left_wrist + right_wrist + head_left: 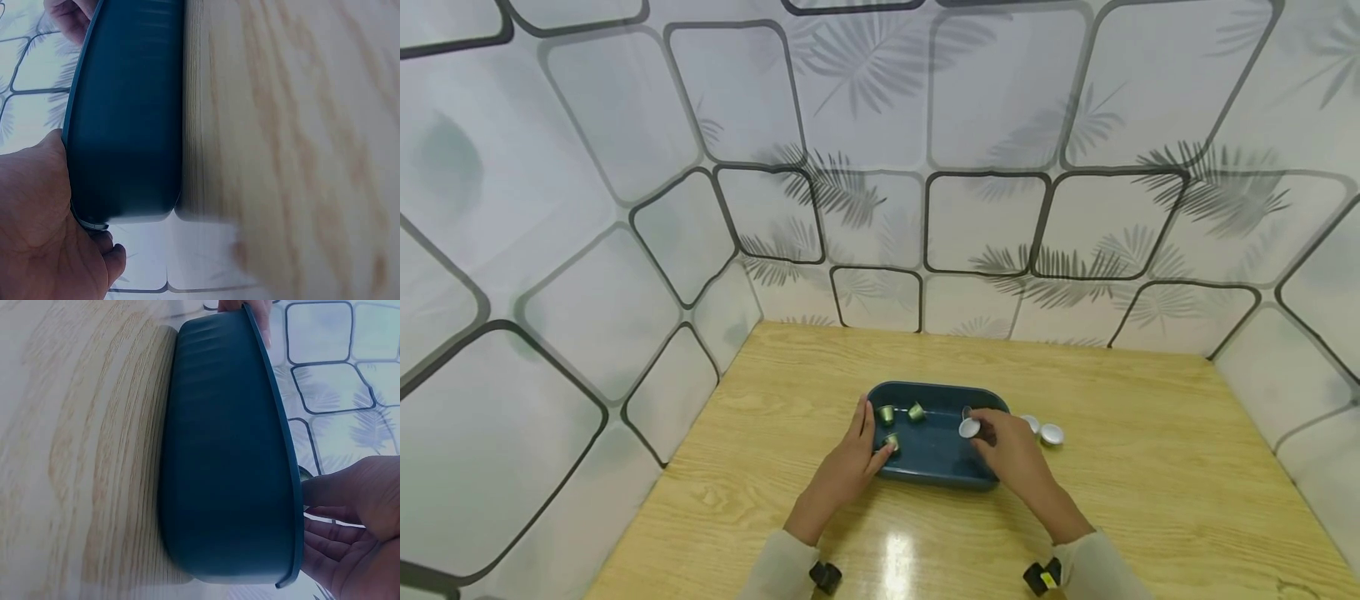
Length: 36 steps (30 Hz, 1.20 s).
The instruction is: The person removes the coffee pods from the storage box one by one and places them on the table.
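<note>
A dark blue rectangular tray (936, 454) stands on the wooden table. My left hand (844, 467) grips its left end, fingers along the outside and thumb over the rim. Three small green coffee capsules, one of them a tilted capsule (916, 412), lie in the tray's left part. My right hand (1017, 457) pinches a coffee capsule (969, 427) above the tray's right part, its pale round lid facing up. Another small round thing (966, 412) shows just behind it, too small to make out. In the right wrist view the tray wall (231, 450) hides most of the held capsule.
Right of the tray, two more pale-lidded capsules stand on the table, the nearer capsule (1052, 434) in full view and the other partly behind my right hand. A patterned wall covering (880, 217) rises behind the table (1150, 467) and along both sides.
</note>
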{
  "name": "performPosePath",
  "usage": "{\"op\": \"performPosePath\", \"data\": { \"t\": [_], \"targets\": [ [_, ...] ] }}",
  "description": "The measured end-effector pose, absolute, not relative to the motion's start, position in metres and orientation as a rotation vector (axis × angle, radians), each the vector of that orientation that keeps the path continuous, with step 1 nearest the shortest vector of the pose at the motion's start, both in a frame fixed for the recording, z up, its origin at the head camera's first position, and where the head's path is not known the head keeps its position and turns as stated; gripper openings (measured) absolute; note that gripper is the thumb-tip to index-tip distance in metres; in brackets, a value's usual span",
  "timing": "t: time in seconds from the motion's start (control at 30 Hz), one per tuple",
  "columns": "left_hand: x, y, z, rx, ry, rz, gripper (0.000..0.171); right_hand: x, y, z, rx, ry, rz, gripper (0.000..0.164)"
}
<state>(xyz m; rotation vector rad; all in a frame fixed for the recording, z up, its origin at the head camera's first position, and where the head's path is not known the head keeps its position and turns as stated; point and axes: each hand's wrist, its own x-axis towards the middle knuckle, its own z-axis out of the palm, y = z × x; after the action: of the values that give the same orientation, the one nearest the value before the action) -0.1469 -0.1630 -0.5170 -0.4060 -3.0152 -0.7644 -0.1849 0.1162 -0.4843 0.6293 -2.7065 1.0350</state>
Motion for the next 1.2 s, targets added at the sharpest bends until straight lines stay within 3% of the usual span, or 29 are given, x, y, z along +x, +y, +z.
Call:
{"op": "performPosePath", "data": {
  "t": [1.2],
  "targets": [
    [-0.146, -0.163, -0.517, -0.417, -2.997, -0.745, 0.083, -0.169, 0.148, -0.479, 0.496, -2.615, 1.153, 0.041]
  ]
}}
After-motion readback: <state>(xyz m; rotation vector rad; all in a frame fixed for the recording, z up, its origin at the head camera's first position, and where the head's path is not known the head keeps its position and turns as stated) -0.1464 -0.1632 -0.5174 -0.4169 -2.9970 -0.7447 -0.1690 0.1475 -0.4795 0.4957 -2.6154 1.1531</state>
